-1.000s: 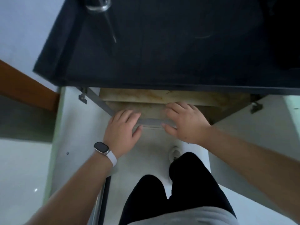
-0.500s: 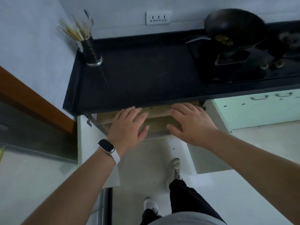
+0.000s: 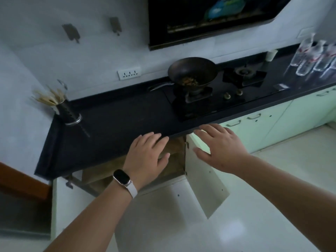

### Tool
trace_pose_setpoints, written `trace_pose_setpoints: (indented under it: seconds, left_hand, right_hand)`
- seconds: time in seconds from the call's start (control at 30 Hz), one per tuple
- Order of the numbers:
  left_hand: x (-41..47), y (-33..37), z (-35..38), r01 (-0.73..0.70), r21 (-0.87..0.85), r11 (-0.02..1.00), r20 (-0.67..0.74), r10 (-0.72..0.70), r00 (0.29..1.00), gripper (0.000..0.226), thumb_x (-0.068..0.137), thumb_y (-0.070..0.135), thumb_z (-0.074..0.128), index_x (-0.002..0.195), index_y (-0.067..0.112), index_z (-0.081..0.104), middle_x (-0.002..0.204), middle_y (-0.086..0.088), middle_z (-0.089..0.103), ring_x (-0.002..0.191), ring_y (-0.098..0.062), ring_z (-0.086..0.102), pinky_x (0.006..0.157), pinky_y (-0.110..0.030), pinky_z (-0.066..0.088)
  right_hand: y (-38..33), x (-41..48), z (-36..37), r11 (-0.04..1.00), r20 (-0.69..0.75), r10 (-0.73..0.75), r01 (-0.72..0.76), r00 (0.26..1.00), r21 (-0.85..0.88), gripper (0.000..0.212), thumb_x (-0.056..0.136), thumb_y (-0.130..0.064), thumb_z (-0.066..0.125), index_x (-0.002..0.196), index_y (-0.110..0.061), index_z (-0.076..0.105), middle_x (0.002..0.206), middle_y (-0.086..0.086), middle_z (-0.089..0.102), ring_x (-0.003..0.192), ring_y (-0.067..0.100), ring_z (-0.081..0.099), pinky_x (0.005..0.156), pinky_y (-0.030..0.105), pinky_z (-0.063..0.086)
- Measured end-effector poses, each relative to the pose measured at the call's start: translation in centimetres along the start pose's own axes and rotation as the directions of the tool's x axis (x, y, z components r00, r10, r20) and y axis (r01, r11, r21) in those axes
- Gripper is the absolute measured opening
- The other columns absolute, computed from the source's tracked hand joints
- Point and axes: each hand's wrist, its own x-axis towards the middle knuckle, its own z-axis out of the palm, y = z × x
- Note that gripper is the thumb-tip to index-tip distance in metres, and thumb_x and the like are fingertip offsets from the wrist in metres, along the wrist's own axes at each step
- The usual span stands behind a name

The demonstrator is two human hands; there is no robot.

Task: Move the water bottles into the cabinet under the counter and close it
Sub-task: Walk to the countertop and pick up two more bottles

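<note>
Fingers (image 3: pixel 145 140) straight, spread, holding nothing: left hand (image 3: pixel 147 157), right hand (image 3: pixel 221 145), centre frame, by counter (image 3: pixel 118 124) edge. Water bottles (image 3: pixel 312 57): upper right, on counter. Cabinet (image 3: pixel 98 179): lower centre, doors (image 3: pixel 203 188) open.

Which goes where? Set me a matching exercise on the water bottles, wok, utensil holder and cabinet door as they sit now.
Things:
1. water bottles
2. wok
3. utensil holder
4. cabinet door

Places or states:
A. on the stove
B. left end of the counter
C. swung open below the counter
D. right end of the counter

Pairs: 1-D, 2-A, 3-B, 4-C.
</note>
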Motion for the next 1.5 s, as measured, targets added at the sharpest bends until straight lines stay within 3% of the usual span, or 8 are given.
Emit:
trace_pose_setpoints:
  seconds: [0.2, 0.47, 0.7, 1.1, 1.5]
  left_hand:
    - [8.7, 12.3, 1.5, -0.104, -0.071, 0.992, -0.020, 0.103, 0.994, 0.048, 0.095, 0.044, 0.046, 0.132, 0.017, 0.063, 0.133, -0.007, 0.063, 0.128, -0.029, 0.055, 0.107, -0.051, 0.044]
    - [18.8, 28.7, 4.5, -0.304, -0.107, 0.947, -0.092, 0.295, 0.951, 0.048, 0.093, 0.043, 0.047, 0.126, 0.014, 0.067, 0.128, -0.010, 0.066, 0.122, -0.032, 0.059, 0.099, -0.048, 0.048]
    - [25.9, 38.9, 5.8, -0.482, -0.132, 0.866, -0.158, 0.461, 0.873, 0.046, 0.091, 0.042, 0.050, 0.121, 0.013, 0.068, 0.124, -0.011, 0.067, 0.117, -0.034, 0.061, 0.094, -0.048, 0.050]
    - [38.4, 46.1, 12.5, -0.616, -0.207, 0.760, -0.190, 0.587, 0.787, 0.047, 0.091, 0.043, 0.049, 0.123, 0.013, 0.066, 0.122, -0.011, 0.066, 0.114, -0.033, 0.061, 0.090, -0.047, 0.051]
    - [58.2, 48.2, 21.4, -0.651, -0.301, 0.697, -0.238, 0.606, 0.759, 0.046, 0.090, 0.042, 0.050, 0.123, 0.014, 0.066, 0.123, -0.010, 0.066, 0.115, -0.033, 0.061, 0.092, -0.049, 0.052]
  right_hand:
    - [13.0, -5.8, -2.9, 0.996, -0.083, 0.082, -0.085, 0.993, -0.029, 0.060, 0.090, -0.060, 0.032, 0.132, -0.023, 0.056, 0.133, 0.001, 0.059, 0.124, 0.028, 0.053, 0.100, 0.046, 0.044]
    - [28.7, -14.6, -4.6, 0.967, -0.138, 0.247, -0.252, 0.959, -0.022, 0.057, 0.089, -0.058, 0.040, 0.129, -0.022, 0.058, 0.131, 0.001, 0.059, 0.122, 0.027, 0.054, 0.098, 0.043, 0.045]
    - [38.0, -20.1, -6.5, 0.910, -0.214, 0.403, -0.415, 0.890, -0.014, 0.057, 0.089, -0.059, 0.040, 0.130, -0.023, 0.055, 0.132, 0.001, 0.057, 0.123, 0.027, 0.051, 0.098, 0.042, 0.043]
    - [49.3, -19.5, -6.2, 0.802, -0.207, 0.584, -0.598, 0.785, -0.007, 0.062, 0.090, -0.063, 0.033, 0.135, -0.025, 0.051, 0.138, 0.000, 0.053, 0.129, 0.026, 0.045, 0.102, 0.042, 0.038]
    - [64.1, -6.9, -6.1, 0.734, -0.227, 0.652, -0.677, 0.723, -0.048, 0.058, 0.091, -0.061, 0.037, 0.131, -0.024, 0.055, 0.135, 0.001, 0.056, 0.127, 0.026, 0.048, 0.100, 0.042, 0.041]
